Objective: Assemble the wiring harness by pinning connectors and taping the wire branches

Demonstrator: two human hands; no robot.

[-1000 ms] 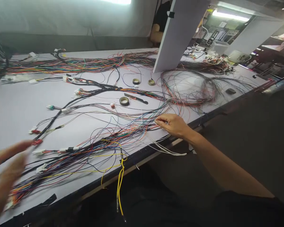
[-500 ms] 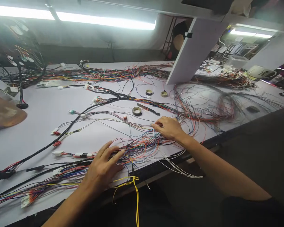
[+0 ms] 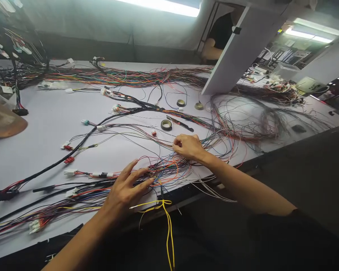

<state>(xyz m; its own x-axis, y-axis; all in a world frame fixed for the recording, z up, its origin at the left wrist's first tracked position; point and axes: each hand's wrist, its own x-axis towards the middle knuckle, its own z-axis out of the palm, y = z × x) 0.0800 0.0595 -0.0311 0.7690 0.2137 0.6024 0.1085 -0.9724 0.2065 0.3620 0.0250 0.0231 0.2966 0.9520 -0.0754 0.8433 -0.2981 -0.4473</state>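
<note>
My left hand (image 3: 131, 184) lies over a bundle of thin coloured wires (image 3: 171, 165) near the table's front edge. Its fingers are spread and rest on the wires without closing round them. Farther right, my right hand (image 3: 188, 146) is curled over the same loose wires, thumb and fingertips drawn together on some of them; which strands are pinched is partly hidden. Knotted yellow wires (image 3: 169, 226) hang over the edge between my arms. White wires (image 3: 211, 190) trail out below my right wrist.
Beyond my right hand lie a black tape roll (image 3: 166, 125), a dark-handled blade (image 3: 183, 124) and two smaller tape rolls. A black-sleeved harness branch (image 3: 84, 141) with connectors crosses the table. A slanted white panel (image 3: 228, 52) stands behind. Another person's arm (image 3: 211, 51) shows at the back.
My right hand has shifted left along the wires, and its fingers have curled in more. My left hand stays on the bundle, fingers spread. The camera view has moved slightly.
</note>
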